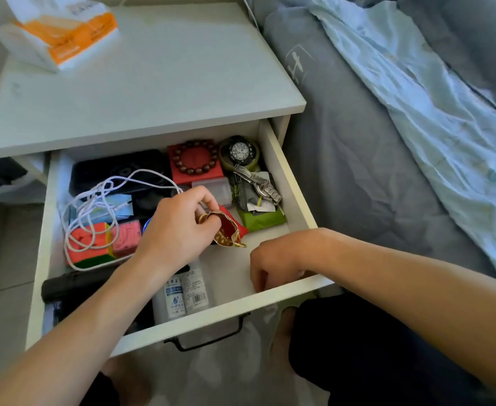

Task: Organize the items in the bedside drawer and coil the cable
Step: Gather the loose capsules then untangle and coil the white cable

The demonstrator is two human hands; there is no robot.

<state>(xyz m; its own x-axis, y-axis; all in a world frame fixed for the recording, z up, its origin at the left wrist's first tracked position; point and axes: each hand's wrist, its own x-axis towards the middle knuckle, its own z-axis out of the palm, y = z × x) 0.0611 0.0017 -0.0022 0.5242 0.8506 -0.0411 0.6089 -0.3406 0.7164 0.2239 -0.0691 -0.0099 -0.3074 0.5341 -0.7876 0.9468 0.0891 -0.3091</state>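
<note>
Open white bedside drawer [287, 183], contents jumbled. Left hand [176, 227] pinches small red-and-gold drawstring pouch [228, 230] near drawer middle, probably lifting it clear to re-place it. Right hand [273, 259] curls over front right corner; fingers hidden, grip unclear, perhaps steadying drawer. Loose white charging cable [100, 194] sprawls over boxes at left side, not yet coiled.

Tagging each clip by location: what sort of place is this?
Most likely a bedroom: a white bedside table with its drawer pulled open stands against a bed with grey bedding and a crumpled pale blue sheet.
</note>
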